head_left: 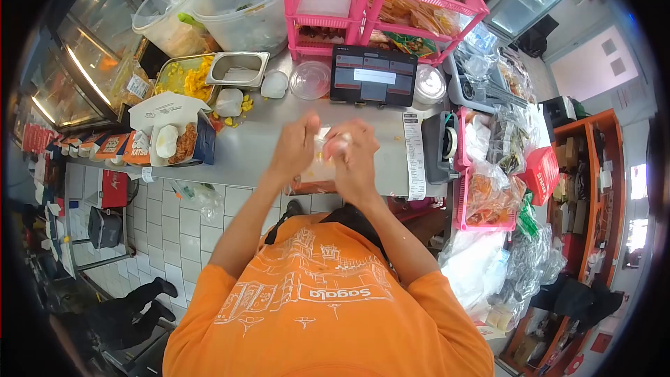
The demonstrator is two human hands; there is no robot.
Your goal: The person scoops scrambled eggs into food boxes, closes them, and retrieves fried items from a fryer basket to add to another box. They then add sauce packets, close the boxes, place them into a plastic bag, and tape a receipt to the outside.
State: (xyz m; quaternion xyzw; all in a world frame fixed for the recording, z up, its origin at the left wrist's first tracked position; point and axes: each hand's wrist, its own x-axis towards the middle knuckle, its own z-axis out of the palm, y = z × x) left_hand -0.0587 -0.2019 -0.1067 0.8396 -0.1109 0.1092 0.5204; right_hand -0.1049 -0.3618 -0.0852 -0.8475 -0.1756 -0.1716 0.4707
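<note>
Over the steel counter (244, 146), my left hand (296, 143) and my right hand (351, 150) are close together, both blurred by motion. Between them is a small clear plastic bag (324, 146) with something pale or yellowish in it. Fingers of both hands are curled at its upper part. Just beyond my hands stands a dark tablet (373, 77), with a round clear lid (310, 80) beside it. To the left, an open box (178, 136) holds rice and fried food. A long printed receipt (414, 157) lies to the right.
Metal trays (237, 68) with yellow food stand at the back left, near large clear tubs (241, 3). Pink racks (328, 14) rise behind the tablet. A tape dispenser (441, 146) and a pink basket (488, 223) are at the right. Another person's legs (139, 307) show at lower left.
</note>
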